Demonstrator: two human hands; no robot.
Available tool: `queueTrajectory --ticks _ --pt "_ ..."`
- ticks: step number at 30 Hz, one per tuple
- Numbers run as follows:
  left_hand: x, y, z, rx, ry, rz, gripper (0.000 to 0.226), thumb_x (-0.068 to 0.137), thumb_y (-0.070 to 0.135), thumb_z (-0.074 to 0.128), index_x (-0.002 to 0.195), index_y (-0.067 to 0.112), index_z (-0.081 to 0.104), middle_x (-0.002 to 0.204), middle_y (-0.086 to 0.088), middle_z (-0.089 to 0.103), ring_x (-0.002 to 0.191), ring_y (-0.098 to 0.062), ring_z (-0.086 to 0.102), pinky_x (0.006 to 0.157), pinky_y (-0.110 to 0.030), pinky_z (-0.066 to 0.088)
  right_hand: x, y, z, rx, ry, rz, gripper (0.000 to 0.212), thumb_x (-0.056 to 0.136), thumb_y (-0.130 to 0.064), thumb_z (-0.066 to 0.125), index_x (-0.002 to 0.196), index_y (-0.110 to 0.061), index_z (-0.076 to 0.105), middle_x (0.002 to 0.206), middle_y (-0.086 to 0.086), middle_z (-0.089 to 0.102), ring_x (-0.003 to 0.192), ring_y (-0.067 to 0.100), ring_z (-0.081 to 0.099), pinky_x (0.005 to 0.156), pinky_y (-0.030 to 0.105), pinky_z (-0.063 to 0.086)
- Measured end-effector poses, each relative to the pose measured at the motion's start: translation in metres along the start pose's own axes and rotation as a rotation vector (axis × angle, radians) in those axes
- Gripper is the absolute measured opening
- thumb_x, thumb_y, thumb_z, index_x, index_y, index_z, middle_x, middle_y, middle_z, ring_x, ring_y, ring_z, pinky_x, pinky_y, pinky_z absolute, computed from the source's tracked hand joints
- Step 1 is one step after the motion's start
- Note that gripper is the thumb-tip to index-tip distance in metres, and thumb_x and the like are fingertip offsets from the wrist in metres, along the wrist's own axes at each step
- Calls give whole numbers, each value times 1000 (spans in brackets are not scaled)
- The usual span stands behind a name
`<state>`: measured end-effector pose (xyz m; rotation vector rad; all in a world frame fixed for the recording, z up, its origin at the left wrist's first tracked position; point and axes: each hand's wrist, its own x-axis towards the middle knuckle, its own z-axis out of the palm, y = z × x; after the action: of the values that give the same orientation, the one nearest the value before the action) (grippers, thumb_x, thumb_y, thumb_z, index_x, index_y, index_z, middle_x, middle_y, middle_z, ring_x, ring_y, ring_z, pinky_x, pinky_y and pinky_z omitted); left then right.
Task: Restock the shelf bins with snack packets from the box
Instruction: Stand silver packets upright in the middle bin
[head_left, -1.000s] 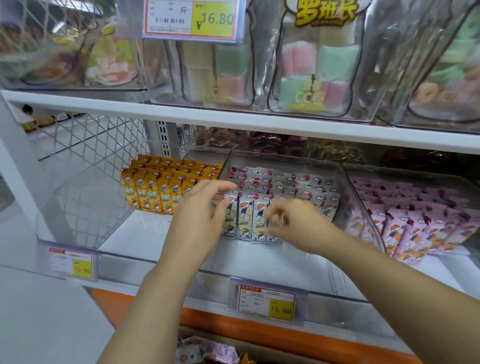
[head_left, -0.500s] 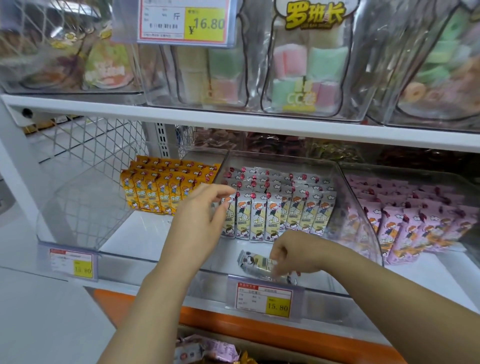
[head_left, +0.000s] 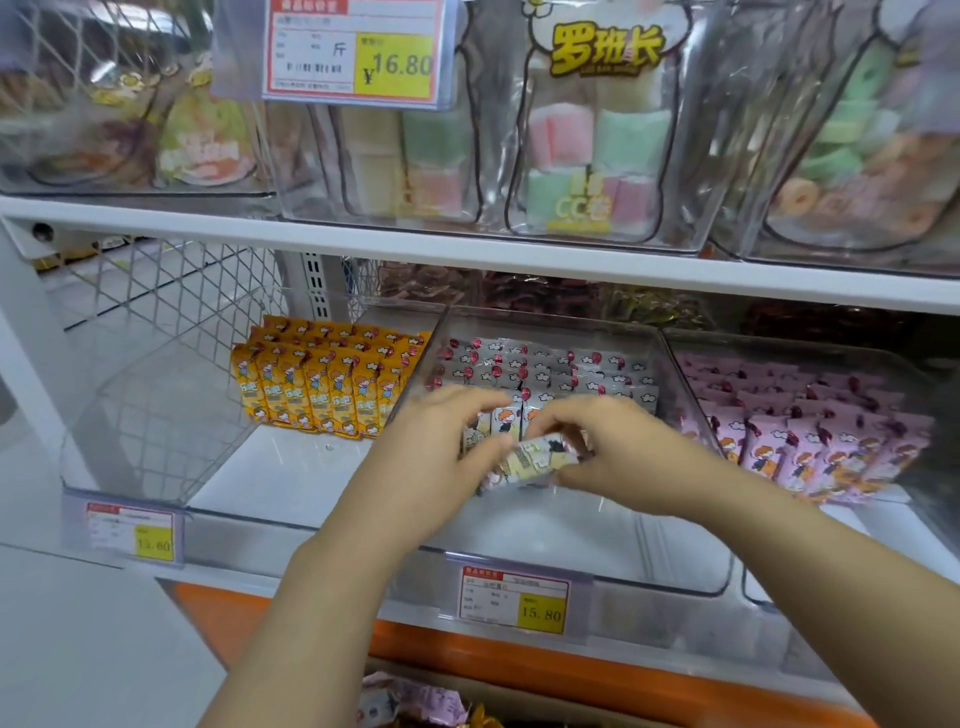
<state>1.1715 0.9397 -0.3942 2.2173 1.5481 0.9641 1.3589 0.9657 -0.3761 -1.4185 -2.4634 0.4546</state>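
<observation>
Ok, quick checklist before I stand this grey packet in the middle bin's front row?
1. Is the right hand gripping the grey packet: ok.
2. Does it match the front row: ok.
3. Is it upright like that row: not ok, it lies sideways.
4. Does the middle bin have bare floor ahead of the row: ok.
5. Is the left hand steadying the row: cannot tell, blurred.

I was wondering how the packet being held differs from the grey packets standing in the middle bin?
The held packet lies sideways, lifted up; the grey packets stand upright in rows. The held packet is alone, pinched by the right hand; the grey packets sit packed together. Both seem to share the same cartoon wrapper.
</observation>
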Motion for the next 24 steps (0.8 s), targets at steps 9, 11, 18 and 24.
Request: queueTrajectory --ticks 9,11,18,24 --pt "1 4 14 -469 3 -168 29 91 20 62 109 42 56 100 17 60 81 -9 61 69 -24 49 -10 -2 -7 887 209 329 60 77 -15 77 130 -14 49 119 5 61 98 19 66 78 31 57" --pt "-1 9 18 -433 -29 -140 32 92 18 60 115 39 56 107 20 59 96 -5 60 79 -23 50 -8 -1 -5 1013 241 373 51 82 -7 70 129 -6 48 113 13 65 84 20 69 63 25 57" --pt "-1 4 -4 -98 271 47 27 93 13 56 117 24 64 105 16 57 92 7 53 83 -5 39 8 13 -9 -43 195 395 53 87 -17 63 137 -21 45 126 5 59 108 27 59 93 37 48" --pt "-3 -9 0 -49 319 45 25 92 9 57 112 20 67 101 16 58 97 -5 57 87 -25 46 34 36 23 -177 114 479 50 84 -1 55 131 -14 45 109 14 60 99 33 61 80 38 52"
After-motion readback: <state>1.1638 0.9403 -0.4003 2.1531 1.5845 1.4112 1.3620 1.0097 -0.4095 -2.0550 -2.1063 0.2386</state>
